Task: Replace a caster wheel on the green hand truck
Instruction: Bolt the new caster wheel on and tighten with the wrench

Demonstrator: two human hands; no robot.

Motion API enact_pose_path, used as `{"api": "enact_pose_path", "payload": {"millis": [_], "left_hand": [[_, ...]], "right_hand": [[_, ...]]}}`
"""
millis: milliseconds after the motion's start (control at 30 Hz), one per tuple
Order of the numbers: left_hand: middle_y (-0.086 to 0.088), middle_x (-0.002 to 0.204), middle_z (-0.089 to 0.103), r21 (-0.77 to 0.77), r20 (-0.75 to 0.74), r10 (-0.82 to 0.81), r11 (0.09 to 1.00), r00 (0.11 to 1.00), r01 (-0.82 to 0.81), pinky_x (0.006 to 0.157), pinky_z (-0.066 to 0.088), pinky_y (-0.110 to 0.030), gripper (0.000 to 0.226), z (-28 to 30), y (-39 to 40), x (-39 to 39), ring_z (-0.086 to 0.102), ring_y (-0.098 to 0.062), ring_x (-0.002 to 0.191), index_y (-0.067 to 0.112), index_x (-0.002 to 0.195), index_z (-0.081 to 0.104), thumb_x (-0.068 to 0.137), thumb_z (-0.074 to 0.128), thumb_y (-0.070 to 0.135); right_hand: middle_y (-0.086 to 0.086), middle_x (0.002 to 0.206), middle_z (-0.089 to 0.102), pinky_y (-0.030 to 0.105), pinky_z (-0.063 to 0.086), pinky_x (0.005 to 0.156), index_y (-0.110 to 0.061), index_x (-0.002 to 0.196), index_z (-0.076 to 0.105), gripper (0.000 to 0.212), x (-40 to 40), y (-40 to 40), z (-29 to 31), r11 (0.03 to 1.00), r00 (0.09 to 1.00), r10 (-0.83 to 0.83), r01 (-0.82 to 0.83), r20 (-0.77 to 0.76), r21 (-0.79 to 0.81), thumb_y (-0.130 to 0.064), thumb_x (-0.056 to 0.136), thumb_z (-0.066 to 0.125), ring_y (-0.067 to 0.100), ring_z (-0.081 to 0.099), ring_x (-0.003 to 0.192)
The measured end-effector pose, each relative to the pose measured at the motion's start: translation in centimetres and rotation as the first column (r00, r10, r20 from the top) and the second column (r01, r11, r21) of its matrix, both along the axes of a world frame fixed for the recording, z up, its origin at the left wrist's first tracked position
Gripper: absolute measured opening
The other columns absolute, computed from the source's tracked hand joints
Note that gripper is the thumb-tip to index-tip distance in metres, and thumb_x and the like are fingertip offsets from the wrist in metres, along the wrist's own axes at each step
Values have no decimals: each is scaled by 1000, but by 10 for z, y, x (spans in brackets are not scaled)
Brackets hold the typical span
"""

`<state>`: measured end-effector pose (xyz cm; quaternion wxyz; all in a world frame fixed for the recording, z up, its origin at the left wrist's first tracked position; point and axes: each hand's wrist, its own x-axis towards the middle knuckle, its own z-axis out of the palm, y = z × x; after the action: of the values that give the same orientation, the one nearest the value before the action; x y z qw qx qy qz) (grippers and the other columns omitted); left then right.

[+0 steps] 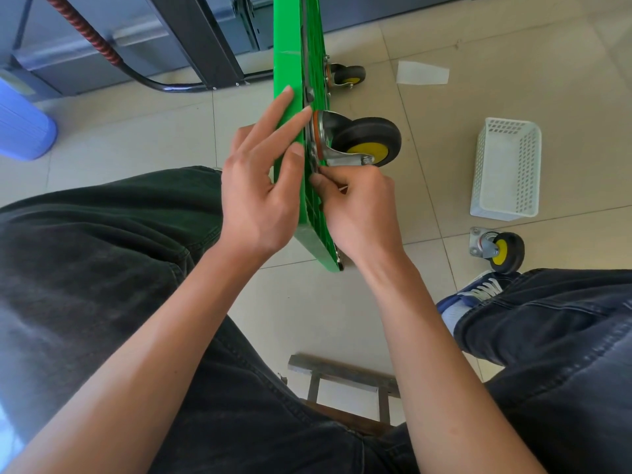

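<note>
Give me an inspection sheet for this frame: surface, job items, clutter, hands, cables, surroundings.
Surface: tiled floor, pale, with a paper scrap lying on it.
Job items: green deck stood on edge; near caster against its underside; far caster mounted; loose caster on the floor.
Clutter: white basket on the floor, contents not visible.
Hands: left hand braces the deck, fingers straight; right hand pinches something small at the near caster's plate, too hidden to name.
Cables: nothing seen; a black handle bar with red-black grip lies by the cabinet.
Surroundings: grey cabinet, blue bin, stool under the person.
</note>
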<state>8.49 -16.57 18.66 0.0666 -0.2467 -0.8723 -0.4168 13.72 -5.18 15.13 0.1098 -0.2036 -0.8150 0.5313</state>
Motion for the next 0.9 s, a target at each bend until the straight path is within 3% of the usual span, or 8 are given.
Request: {"api": "enact_pose_path", "payload": {"millis": [133, 233, 400, 467, 533, 600, 700, 900], "left_hand": [[1, 152, 50, -7, 0, -4, 1000, 1000, 4, 102, 37, -14, 39, 0, 1, -1, 49, -10, 127, 19, 135, 64, 101, 45, 16], [0, 152, 50, -9, 0, -2, 1000, 1000, 2, 101, 35, -11, 39, 0, 0, 0, 49, -9, 127, 18, 135, 64, 101, 45, 15], [1, 152, 50, -4, 7, -5, 1000, 1000, 5, 101, 35, -11, 39, 1, 0, 0, 48, -8, 127, 18, 135, 64, 101, 45, 16], [1, 152, 50, -7, 7, -3, 1000, 1000, 3, 101, 37, -13, 39, 1, 1, 0, 48, -8, 127, 19, 136, 64, 101, 45, 16], [2, 152, 50, -6, 7, -1, 1000, 1000, 1, 101, 38, -15, 39, 1, 1, 0, 48, -8, 127, 19, 136, 64, 102, 45, 17], [2, 152, 49, -4, 7, -3, 1000, 1000, 3, 101, 39, -16, 39, 1, 0, 0, 48, -7, 127, 19, 136, 63, 102, 45, 17], [2, 152, 50, 1, 8, -2, 1000, 1000, 2, 102, 39, -18, 38, 0, 1, 0, 47, -6, 127, 19, 136, 63, 102, 46, 17], [3, 152, 50, 12, 7, -2, 1000, 1000, 1, 102, 40, -20, 38, -2, 1, -1, 47, -5, 127, 20, 136, 63, 103, 45, 17]], "right_hand": [[0, 56, 61, 18, 30, 44, -11, 70, 73, 34, 0, 5, 13, 997, 996, 63, -60, 59, -51, -24, 100, 63, 10, 49, 50], [11, 57, 59, 22, 27, 44, -6, 65, 67, 40, 0, 8, 20, 994, 993, 95, -91, 67, -63, -25, 100, 62, 12, 40, 47], [21, 70, 64, 43, 54, 59, 0, 73, 68, 41, 1, 17, 21, 987, 988, 142, -137, 62, -87, -31, 100, 60, 34, 61, 67], [24, 74, 64, 42, 52, 61, 1, 77, 69, 41, 3, 24, 18, 985, 985, 160, -155, 65, -75, -33, 98, 61, 39, 61, 74], [21, 75, 65, 36, 43, 59, -3, 79, 72, 36, 5, 32, 14, 985, 983, 164, -159, 82, -64, -33, 97, 64, 36, 60, 75], [11, 74, 69, 33, 48, 64, -11, 84, 77, 26, 9, 38, 10, 987, 985, 147, -140, 85, -81, -31, 96, 67, 26, 62, 73], [-4, 85, 77, 45, 56, 80, -20, 97, 82, 14, 12, 37, 4, 992, 997, 79, -76, 21, -105, -25, 96, 69, 18, 69, 84], [-9, 100, 79, 45, 57, 87, -20, 112, 80, 20, 7, 22, -13, 993, 994, 3, -15, -105, -116, -19, 97, 66, 15, 71, 95]]}}
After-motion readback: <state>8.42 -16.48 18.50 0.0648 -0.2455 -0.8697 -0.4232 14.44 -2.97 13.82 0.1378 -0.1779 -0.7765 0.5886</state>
